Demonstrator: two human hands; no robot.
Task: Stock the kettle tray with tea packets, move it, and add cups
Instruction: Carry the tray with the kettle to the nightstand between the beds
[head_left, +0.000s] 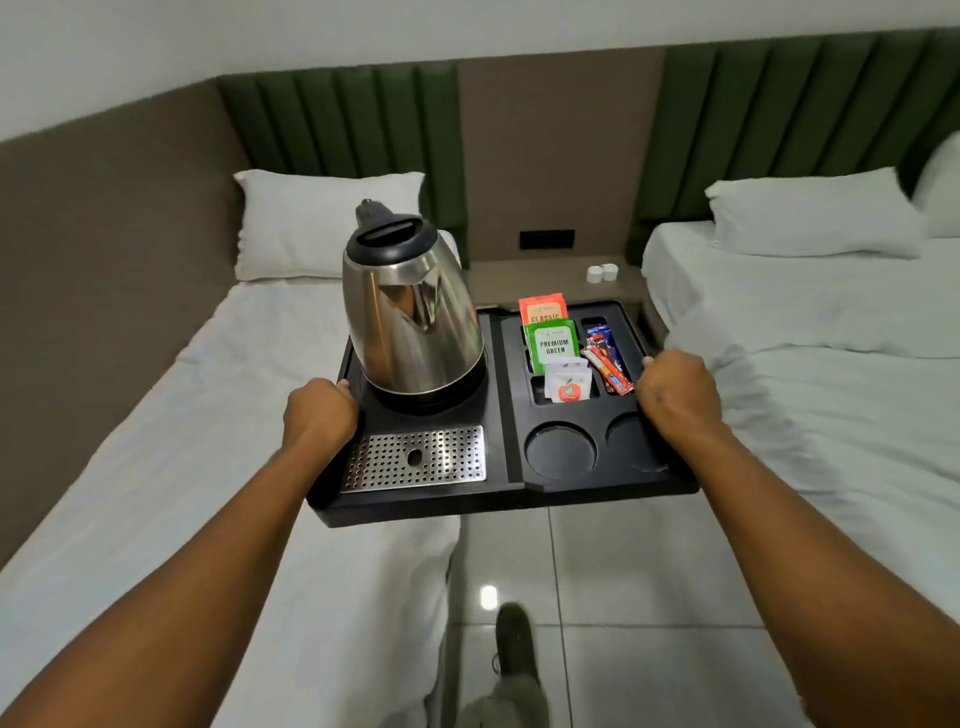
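Between two white beds, at the centre of the frame, a black tray (506, 499) hangs in the air above the tiled floor, carried by both hands. The left hand (319, 413) is closed around the tray's left edge, beside the kettle (410, 312), and the right hand (678, 389) is closed around the right edge, next to the packet slots. The hands are well apart, one at each side.

The kettle stands upright on its base in the left half of the tray, with a perforated metal drip plate (415, 457) in front of it. In the right half, the slots hold an orange tea packet (543, 307), a green tea packet (551, 343) just in front of it, a small white sachet with a red apple mark (569, 382), and thin stick sachets (605, 358) in the narrow slot to the right.

Stocking looks finished, since the slots are filled. The carry seems to be under way, with a shoe (514, 639) stepping forward at the bottom of the frame. The two round cup wells (561, 449) at the front right are bare, so the cups are left to add. Two small white cups (602, 272) wait on the bedside shelf (519, 283) in the upper middle, which is probably where the tray is headed.
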